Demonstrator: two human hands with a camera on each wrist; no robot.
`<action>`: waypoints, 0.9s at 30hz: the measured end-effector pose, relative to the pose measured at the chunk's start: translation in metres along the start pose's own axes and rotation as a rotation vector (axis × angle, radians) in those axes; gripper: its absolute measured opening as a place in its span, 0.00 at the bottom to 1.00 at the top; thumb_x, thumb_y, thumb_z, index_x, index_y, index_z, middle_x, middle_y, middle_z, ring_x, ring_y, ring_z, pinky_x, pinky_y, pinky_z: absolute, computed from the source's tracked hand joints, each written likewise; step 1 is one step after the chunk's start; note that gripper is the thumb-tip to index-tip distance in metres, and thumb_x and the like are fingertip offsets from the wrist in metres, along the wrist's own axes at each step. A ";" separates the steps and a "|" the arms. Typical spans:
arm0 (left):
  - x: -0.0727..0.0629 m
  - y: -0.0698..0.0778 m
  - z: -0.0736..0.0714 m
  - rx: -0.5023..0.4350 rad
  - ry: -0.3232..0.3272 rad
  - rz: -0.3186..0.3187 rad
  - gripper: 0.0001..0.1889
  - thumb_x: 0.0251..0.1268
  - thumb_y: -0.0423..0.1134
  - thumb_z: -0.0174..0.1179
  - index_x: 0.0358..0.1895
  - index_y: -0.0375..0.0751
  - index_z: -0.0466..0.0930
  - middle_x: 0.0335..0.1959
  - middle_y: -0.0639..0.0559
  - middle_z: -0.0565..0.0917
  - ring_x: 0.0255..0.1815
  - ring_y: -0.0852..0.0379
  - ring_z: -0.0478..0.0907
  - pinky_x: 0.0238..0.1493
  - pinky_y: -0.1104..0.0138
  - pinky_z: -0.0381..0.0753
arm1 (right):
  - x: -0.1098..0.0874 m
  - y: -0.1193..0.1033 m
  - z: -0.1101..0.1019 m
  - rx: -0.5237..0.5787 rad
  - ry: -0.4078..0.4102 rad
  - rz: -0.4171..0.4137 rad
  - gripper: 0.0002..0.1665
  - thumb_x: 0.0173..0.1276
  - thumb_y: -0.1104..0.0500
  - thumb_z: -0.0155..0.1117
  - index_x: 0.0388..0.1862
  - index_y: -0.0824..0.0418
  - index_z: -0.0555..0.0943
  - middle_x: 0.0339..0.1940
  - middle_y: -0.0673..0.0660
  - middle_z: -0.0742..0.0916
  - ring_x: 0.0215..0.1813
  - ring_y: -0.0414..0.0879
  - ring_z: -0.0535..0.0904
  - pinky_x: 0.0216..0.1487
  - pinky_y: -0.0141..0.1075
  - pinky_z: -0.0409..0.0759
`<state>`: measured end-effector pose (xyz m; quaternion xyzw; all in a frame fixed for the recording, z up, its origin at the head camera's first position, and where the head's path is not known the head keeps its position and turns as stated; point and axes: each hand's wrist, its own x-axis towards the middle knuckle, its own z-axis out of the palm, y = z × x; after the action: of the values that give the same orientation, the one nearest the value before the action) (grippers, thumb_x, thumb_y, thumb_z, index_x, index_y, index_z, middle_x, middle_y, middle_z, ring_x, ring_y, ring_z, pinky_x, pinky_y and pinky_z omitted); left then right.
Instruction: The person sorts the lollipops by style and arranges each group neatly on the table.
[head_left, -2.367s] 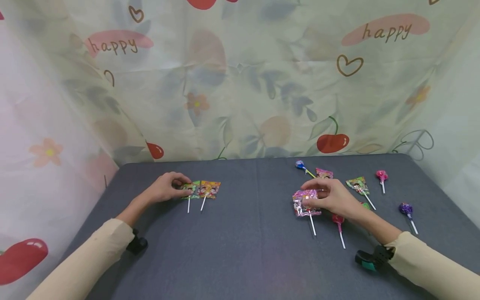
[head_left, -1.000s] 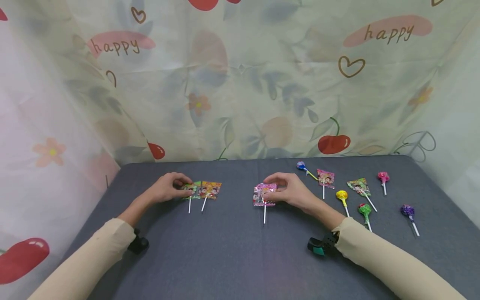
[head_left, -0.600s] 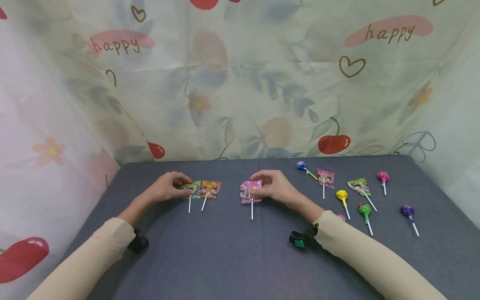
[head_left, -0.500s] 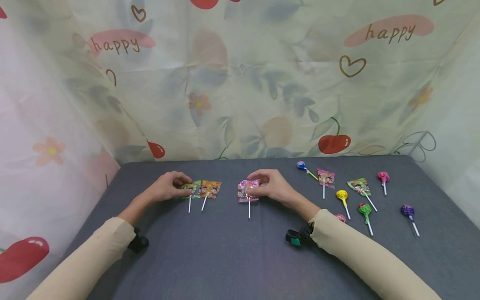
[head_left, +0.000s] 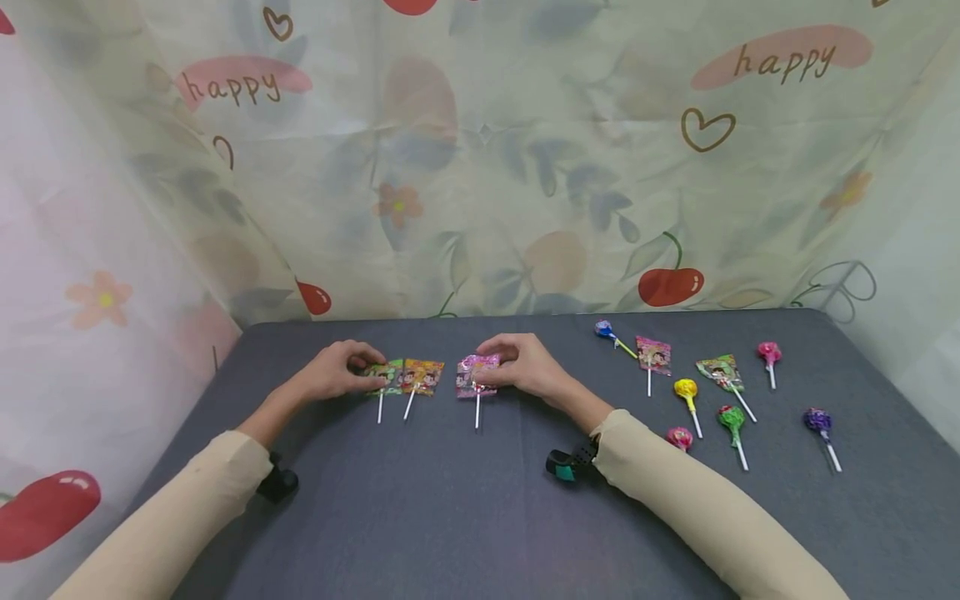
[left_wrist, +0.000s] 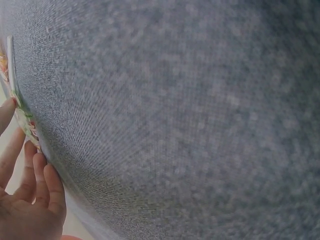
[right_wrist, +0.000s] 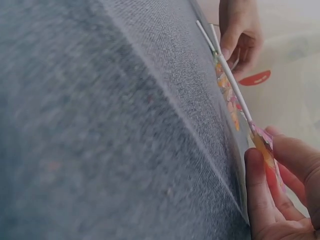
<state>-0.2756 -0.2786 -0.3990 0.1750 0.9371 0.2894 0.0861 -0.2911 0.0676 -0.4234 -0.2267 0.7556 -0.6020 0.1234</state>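
Observation:
My left hand [head_left: 333, 368] pinches a flat green-wrapped lollipop [head_left: 386, 377] by its left side on the table's left half. In the left wrist view the thumb and a finger sit on either side of that green wrapper [left_wrist: 24, 120]. Right beside it lies an orange-wrapped lollipop [head_left: 423, 377], stick towards me. My right hand [head_left: 528, 367] holds a pink-wrapped lollipop [head_left: 467, 375] between thumb and fingers, a short gap right of the orange one. Its white stick [right_wrist: 236, 90] points towards me, and the fingers cover part of its wrapper.
On the right of the grey table [head_left: 450, 517] lie several more lollipops: blue [head_left: 603, 329], flat pink [head_left: 654, 353], yellow [head_left: 686, 390], flat green [head_left: 720, 371], round green [head_left: 731, 418], purple [head_left: 817, 421] and pink [head_left: 768, 352]. My right sleeve partly hides another round pink lollipop [head_left: 679, 438].
My right hand has carried the pink-wrapped lollipop leftwards from the right-hand group to near the orange one. My left hand has stayed in place on the green-wrapped lollipop.

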 end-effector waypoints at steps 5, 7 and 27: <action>0.000 -0.001 0.000 0.000 0.003 0.003 0.21 0.66 0.44 0.71 0.56 0.35 0.84 0.53 0.41 0.82 0.56 0.39 0.78 0.56 0.45 0.75 | 0.005 -0.002 0.004 -0.007 0.003 0.005 0.26 0.60 0.65 0.79 0.57 0.69 0.83 0.43 0.59 0.89 0.44 0.48 0.85 0.43 0.37 0.81; 0.001 -0.002 0.000 0.002 0.005 0.003 0.21 0.65 0.45 0.71 0.56 0.35 0.84 0.53 0.41 0.82 0.56 0.40 0.78 0.56 0.45 0.75 | 0.007 -0.003 0.006 -0.019 0.000 0.000 0.27 0.60 0.65 0.79 0.58 0.69 0.83 0.43 0.59 0.89 0.44 0.48 0.85 0.44 0.37 0.81; 0.001 -0.002 0.001 -0.002 0.005 0.009 0.22 0.65 0.45 0.72 0.56 0.35 0.84 0.52 0.41 0.83 0.55 0.40 0.79 0.54 0.46 0.76 | 0.020 -0.005 0.016 -0.330 -0.024 -0.115 0.23 0.60 0.58 0.80 0.52 0.67 0.86 0.44 0.56 0.88 0.39 0.45 0.80 0.42 0.39 0.78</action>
<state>-0.2766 -0.2797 -0.4013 0.1785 0.9363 0.2911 0.0824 -0.3004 0.0430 -0.4209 -0.2938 0.8285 -0.4730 0.0588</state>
